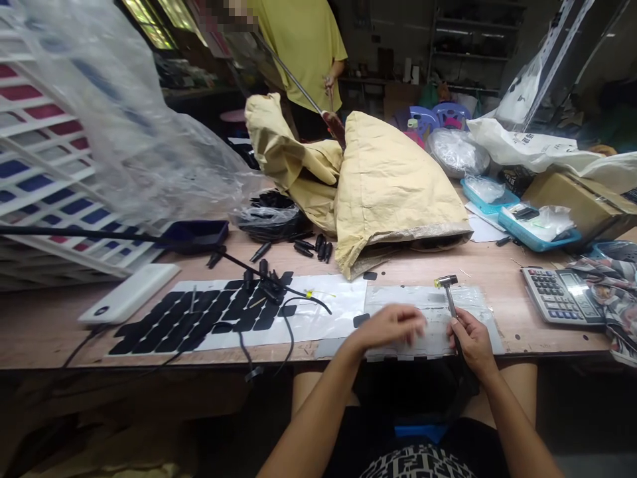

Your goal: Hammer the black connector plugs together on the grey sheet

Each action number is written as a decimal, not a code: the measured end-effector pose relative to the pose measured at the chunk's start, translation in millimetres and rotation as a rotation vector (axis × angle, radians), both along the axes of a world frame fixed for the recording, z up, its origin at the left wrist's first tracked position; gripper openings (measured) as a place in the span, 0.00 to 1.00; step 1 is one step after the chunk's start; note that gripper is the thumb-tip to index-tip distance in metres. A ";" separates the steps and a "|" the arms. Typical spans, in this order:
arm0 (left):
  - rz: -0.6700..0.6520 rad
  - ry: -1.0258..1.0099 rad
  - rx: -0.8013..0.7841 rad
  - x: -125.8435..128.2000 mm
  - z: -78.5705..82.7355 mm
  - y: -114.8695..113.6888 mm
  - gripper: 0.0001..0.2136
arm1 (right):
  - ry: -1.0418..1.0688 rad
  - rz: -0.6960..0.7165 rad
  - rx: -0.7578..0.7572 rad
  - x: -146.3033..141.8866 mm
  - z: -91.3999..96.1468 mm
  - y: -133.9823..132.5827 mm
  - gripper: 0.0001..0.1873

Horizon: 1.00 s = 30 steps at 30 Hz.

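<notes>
My right hand point(472, 338) is closed around the handle of a small hammer point(450, 295), whose head is raised, with a yellow face on its left side. My left hand point(393, 326) hovers over the pale board point(432, 297), apart from the hammer; its fingers are stretched out, slightly blurred, and nothing shows in them. To the left lies a white sheet point(343, 292) with rows of black rounded pads point(186, 323). On the pads stand and lie several black tapered plastic pieces point(271, 289). A black cable point(298, 293) with a yellow tag crosses over them.
A big tan sack point(398, 179) rests on the table behind, near a bag of black parts point(271, 216). At right are a calculator point(562, 295), blue trays point(540, 226) and a cardboard box point(587, 199). A white power bank-like block point(129, 292) lies left. A person in yellow point(303, 46) stands opposite.
</notes>
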<state>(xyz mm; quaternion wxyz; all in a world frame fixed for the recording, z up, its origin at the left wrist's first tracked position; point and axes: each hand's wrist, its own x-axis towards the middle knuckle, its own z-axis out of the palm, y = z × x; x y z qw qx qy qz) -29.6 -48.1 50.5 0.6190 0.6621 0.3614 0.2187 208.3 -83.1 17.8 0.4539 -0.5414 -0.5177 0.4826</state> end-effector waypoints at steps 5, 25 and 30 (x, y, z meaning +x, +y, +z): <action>0.888 0.586 0.518 -16.1 -16.0 97.6 0.11 | -0.035 0.005 0.028 0.0 0.2 -0.1 0.24; 0.476 0.500 0.730 41.1 -31.3 36.6 0.08 | 0.043 -0.011 0.033 -0.9 3.7 -0.5 0.22; 0.464 0.415 0.695 51.4 -51.2 32.8 0.12 | -0.016 0.004 0.032 -0.5 6.0 -4.2 0.24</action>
